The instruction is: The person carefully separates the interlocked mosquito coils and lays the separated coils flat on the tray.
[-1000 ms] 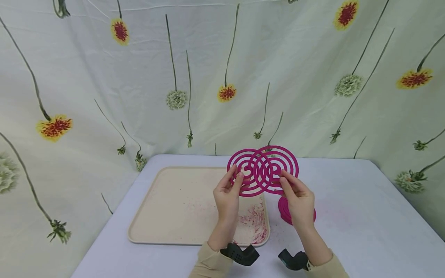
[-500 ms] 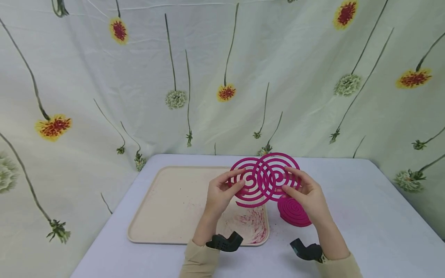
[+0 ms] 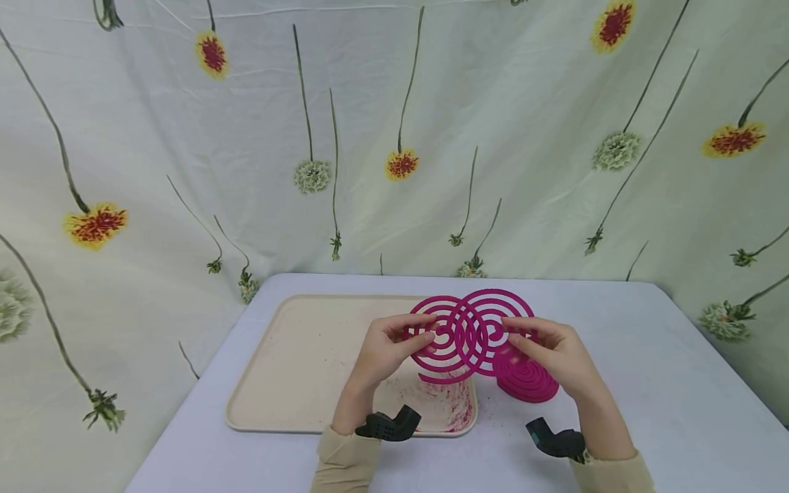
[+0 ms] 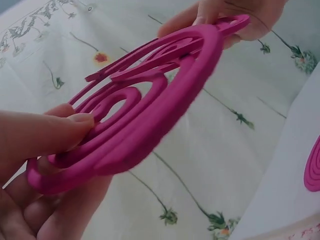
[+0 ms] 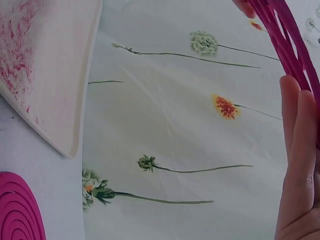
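Pulling interlocked pink spiral coils (image 3: 470,333) apart, held in air above right edge of tray (image 3: 290,370). My left hand (image 3: 385,349) pinches left coil, thumb on top, fingers underneath; my right hand (image 3: 555,356) grips right coil between thumb and fingers. Coils overlap at middle, so I judge separation only partly done. Stack of coils (image 3: 527,380) sits on surface (image 3: 647,383) right of tray; pink crumbs (image 3: 446,397) in tray near corner.
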A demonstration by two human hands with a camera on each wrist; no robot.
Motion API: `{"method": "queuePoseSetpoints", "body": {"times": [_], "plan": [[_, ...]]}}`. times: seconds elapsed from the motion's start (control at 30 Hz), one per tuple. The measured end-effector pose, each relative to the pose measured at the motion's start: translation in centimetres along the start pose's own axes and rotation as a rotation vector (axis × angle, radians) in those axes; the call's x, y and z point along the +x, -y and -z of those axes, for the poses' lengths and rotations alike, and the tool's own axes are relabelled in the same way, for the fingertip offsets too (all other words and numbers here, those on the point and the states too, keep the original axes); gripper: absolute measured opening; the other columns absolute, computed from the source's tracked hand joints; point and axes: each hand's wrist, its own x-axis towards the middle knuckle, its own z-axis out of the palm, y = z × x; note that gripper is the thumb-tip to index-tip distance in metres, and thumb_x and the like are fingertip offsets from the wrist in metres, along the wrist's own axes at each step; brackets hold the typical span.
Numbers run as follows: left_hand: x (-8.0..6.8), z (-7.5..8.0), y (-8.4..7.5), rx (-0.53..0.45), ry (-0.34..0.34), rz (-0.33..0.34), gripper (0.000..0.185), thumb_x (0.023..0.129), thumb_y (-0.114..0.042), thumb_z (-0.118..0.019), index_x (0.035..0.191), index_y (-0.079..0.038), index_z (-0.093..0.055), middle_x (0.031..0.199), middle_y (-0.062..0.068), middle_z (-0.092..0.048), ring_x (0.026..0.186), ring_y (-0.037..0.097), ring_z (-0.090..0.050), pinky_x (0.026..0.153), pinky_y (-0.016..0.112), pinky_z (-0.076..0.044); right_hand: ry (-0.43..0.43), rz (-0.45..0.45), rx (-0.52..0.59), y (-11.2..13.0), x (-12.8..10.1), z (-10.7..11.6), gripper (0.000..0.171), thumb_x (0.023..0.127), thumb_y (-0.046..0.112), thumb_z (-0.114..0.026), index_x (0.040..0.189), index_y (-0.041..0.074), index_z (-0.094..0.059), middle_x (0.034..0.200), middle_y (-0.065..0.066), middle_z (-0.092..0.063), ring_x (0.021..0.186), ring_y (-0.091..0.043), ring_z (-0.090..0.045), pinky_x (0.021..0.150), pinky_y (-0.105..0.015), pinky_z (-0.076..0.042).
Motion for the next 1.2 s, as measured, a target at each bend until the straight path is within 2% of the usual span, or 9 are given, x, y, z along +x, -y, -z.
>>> {"method": "queuePoseSetpoints", "body": {"times": [0.17,0.4,0.5,0.63,0.8,0.97,1.13,1.2], "plan": [[0.3,-1.0,-0.1,-0.109,-0.165,0.024,0.027,0.084,-0.002,-0.067,0.111,0.005,-0.066,0.105,0.019,-0.065,0.084,0.019,-0.064,0.073,0.030,-0.056,-0.140,0.007,0.081,0.0,0.2,-1.2,0.027,0.088,-0.002,-0.061,0.114,-0.011,-0.060,0.095,0.000,-0.065,0.071,-0.015,-0.066,0.067,-0.025,-0.056],[0.6,-3.0,-0.4,-0.289,-0.390,0.033,0.028,0.084,-0.001,-0.068,0.111,0.006,-0.066,0.100,0.020,-0.065,0.081,0.017,-0.068,0.073,0.032,-0.056,-0.354,-0.043,0.156,0.2,0.4,-3.2,0.029,0.088,0.002,-0.063,0.116,-0.007,-0.061,0.099,0.007,-0.068,0.079,-0.009,-0.067,0.070,-0.023,-0.055],[0.7,-3.8,-0.4,-0.337,-0.477,0.041,0.031,0.084,-0.004,-0.069,0.114,0.004,-0.065,0.103,0.018,-0.066,0.085,0.018,-0.069,0.074,0.031,-0.055,-0.409,-0.047,0.141,0.1,0.5,-4.1,0.030,0.089,0.004,-0.063,0.117,-0.005,-0.062,0.100,0.008,-0.068,0.082,-0.009,-0.067,0.071,-0.023,-0.055],[0.7,-4.5,-0.4,-0.379,-0.546,0.037,0.036,0.085,-0.010,-0.069,0.119,0.001,-0.063,0.110,0.016,-0.065,0.095,0.026,-0.066,0.077,0.031,-0.054,-0.435,-0.016,0.127,0.1,0.5,-4.9,0.032,0.089,0.003,-0.062,0.120,-0.003,-0.061,0.100,0.006,-0.068,0.082,-0.011,-0.068,0.070,-0.024,-0.055],[0.5,-5.4,-0.4,-0.384,-0.561,-0.019,0.040,0.088,-0.014,-0.065,0.125,0.000,-0.059,0.115,0.017,-0.063,0.098,0.021,-0.066,0.078,0.031,-0.054,-0.429,0.063,0.139,0.0,0.5,-5.6,0.034,0.090,-0.002,-0.058,0.124,-0.004,-0.058,0.108,0.006,-0.067,0.082,-0.012,-0.068,0.068,-0.024,-0.055],[0.4,-5.8,-0.3,-0.383,-0.489,-0.082,0.037,0.093,-0.010,-0.058,0.127,0.003,-0.055,0.118,0.020,-0.060,0.098,0.019,-0.065,0.078,0.030,-0.054,-0.402,0.130,0.139,-0.1,0.4,-5.7,0.037,0.091,-0.005,-0.055,0.128,-0.004,-0.054,0.118,0.006,-0.063,0.087,-0.010,-0.066,0.067,-0.023,-0.055],[0.5,-5.1,-0.4,-0.313,-0.428,-0.117,0.035,0.091,-0.005,-0.059,0.125,0.004,-0.056,0.115,0.023,-0.058,0.091,0.017,-0.064,0.079,0.031,-0.054,-0.392,0.138,0.148,-0.3,0.5,-5.0,0.035,0.089,-0.006,-0.057,0.124,-0.006,-0.057,0.110,0.000,-0.064,0.080,-0.011,-0.065,0.066,-0.023,-0.056],[0.5,-4.5,-0.5,-0.294,-0.399,-0.121,0.035,0.090,-0.004,-0.060,0.125,0.003,-0.056,0.118,0.023,-0.057,0.095,0.019,-0.063,0.081,0.032,-0.053,-0.371,0.120,0.171,-0.2,0.5,-4.5,0.035,0.087,-0.007,-0.059,0.123,-0.006,-0.057,0.104,-0.003,-0.063,0.077,-0.012,-0.064,0.066,-0.024,-0.056]]}}
